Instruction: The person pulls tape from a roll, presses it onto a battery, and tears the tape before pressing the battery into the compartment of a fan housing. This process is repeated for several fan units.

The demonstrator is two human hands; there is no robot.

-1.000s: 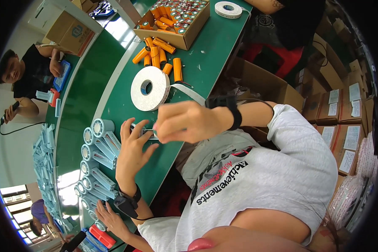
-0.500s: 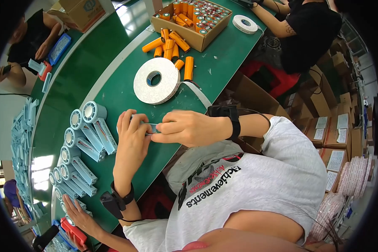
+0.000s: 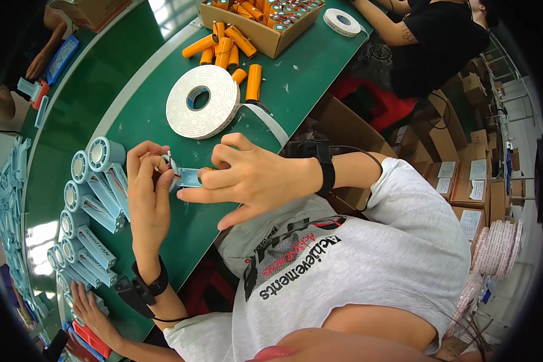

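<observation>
Fan point(image 3: 190, 177), pale blue, lies between the two hands over the green surface point(image 3: 145, 111); whether it touches the surface below cannot be told. The work on it looks partway along: its handle seems open, and thin wires point(image 3: 168, 159) stick up loose by the round head, so tucking these away and closing the handle appear undone. How much is already fitted inside is hidden by the fingers. The left hand point(image 3: 148, 187) has a narrow grip on the head end, with the wires at its fingertips. The right hand point(image 3: 250, 178) lies over the other end of the handle, thumb held away and fingers partly curled; whether its grip pinches the fan or only touches it, I cannot tell. Beyond the hands sits a big white tape roll point(image 3: 217, 102), its loose strip running toward the right wrist. Further out are orange cylinders point(image 3: 223, 52) and a cardboard box point(image 3: 297, 31) holding more. To the left, similar fans point(image 3: 74, 196) stand in a row, several with open handles and wires showing.
</observation>
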